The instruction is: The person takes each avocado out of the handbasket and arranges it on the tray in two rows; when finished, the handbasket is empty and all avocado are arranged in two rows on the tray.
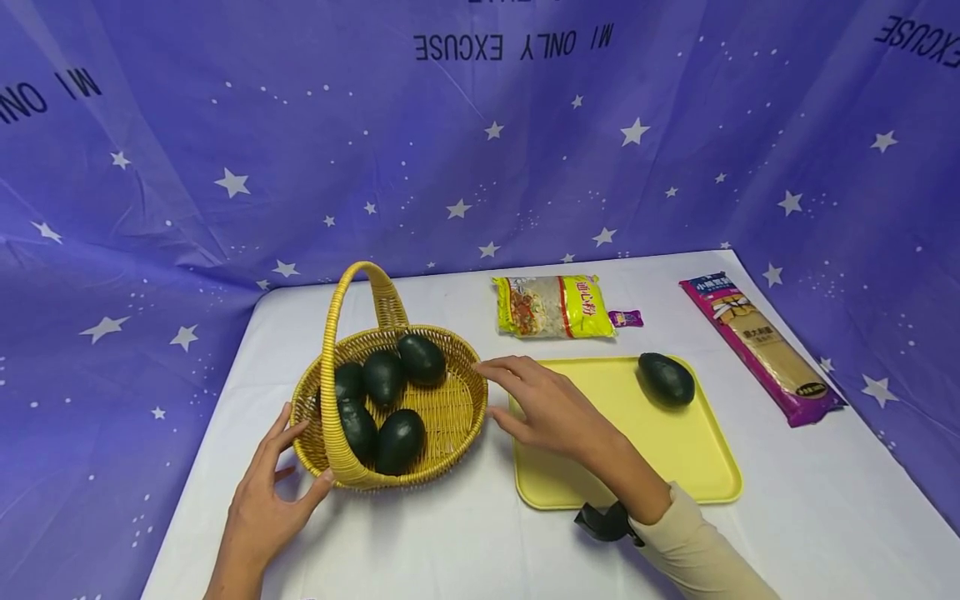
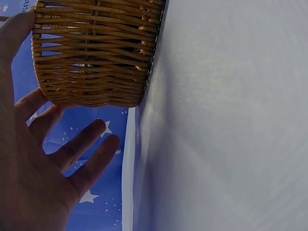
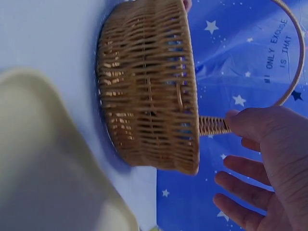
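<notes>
A yellow wicker basket (image 1: 447,421) with a tall arched handle stands on the left part of the table. Several dark green avocados (image 1: 400,442) lie inside it, mostly toward its left side. My left hand (image 1: 262,500) is at the basket's near left rim, fingers spread and thumb tip right at the weave. In the left wrist view, the fingers (image 2: 94,166) extend past the basket's side, curled round nothing. Over the tray's left edge, my right hand (image 1: 551,408) reaches toward the right rim, empty, with its fingers loosely extended.
A yellow tray (image 1: 622,467) lies right of the basket with one avocado (image 1: 666,380) near its far right corner. Behind are a yellow pasta bag (image 1: 555,307) and a small purple packet (image 1: 626,318). A long purple spaghetti pack (image 1: 761,346) lies along the right edge.
</notes>
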`<state>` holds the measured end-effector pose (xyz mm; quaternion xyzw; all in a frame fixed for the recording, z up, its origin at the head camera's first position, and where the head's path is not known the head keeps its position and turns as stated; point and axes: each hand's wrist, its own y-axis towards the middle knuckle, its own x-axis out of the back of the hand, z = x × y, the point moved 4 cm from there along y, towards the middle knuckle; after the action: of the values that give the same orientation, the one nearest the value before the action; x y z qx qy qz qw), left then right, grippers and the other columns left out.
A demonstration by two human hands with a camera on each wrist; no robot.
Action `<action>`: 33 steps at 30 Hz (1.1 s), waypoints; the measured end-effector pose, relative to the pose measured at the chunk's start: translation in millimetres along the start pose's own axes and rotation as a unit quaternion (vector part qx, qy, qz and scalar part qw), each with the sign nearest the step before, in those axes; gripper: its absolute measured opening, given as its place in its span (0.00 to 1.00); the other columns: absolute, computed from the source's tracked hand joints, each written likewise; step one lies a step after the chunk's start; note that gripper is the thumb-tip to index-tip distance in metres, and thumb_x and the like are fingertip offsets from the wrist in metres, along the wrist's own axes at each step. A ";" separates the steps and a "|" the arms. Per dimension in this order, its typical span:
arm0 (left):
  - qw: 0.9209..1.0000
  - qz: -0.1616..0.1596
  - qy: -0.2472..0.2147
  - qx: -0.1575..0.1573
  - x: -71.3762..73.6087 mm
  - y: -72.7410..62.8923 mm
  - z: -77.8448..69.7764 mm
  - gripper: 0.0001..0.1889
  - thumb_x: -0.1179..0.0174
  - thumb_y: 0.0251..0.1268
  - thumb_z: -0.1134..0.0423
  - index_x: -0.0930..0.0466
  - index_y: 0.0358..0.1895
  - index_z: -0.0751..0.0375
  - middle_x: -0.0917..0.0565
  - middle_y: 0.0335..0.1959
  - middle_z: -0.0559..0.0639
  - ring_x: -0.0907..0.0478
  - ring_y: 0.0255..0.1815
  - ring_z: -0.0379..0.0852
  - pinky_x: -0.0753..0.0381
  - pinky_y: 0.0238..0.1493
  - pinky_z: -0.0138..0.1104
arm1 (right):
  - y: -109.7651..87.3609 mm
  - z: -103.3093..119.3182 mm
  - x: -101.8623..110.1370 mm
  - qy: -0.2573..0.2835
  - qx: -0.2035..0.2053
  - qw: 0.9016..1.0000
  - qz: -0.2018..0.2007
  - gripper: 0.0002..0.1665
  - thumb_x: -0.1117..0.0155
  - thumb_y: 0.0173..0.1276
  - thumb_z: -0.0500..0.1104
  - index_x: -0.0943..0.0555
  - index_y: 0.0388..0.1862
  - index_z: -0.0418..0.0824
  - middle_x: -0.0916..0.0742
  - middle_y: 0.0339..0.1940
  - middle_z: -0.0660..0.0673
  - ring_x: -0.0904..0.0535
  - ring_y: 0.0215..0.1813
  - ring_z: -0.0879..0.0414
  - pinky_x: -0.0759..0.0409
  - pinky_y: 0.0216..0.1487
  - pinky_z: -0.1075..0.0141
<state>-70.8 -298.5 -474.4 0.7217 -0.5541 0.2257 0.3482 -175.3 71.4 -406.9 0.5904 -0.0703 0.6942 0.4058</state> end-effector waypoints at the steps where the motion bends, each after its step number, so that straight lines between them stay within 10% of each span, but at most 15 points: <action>1: 1.000 0.000 0.000 0.001 0.1 -0.1 -0.1 0.43 0.19 0.61 0.55 0.29 0.80 0.46 0.42 0.88 0.37 0.39 0.69 0.13 0.31 0.55 0.09 | 1.2 1.8 -1.2 0.000 0.003 1.000 0.000 0.33 0.27 0.76 0.49 0.22 0.76 0.47 0.16 0.70 0.50 0.20 0.70 0.53 0.15 0.66 0.54; 33: 1.000 -0.007 -0.026 -0.011 2.0 -0.1 -1.4 0.43 0.18 0.59 0.61 0.27 0.79 0.46 0.39 0.87 0.45 0.41 0.69 0.12 0.30 0.55 0.09 | 25.3 34.1 -33.8 0.008 0.051 0.998 0.045 0.33 0.29 0.77 0.50 0.23 0.78 0.45 0.17 0.70 0.46 0.20 0.70 0.52 0.17 0.68 0.57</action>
<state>-70.1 -298.8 -472.1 0.7274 -0.5601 0.1984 0.3433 -166.6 18.7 -416.9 0.6012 -0.0579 0.7190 0.3438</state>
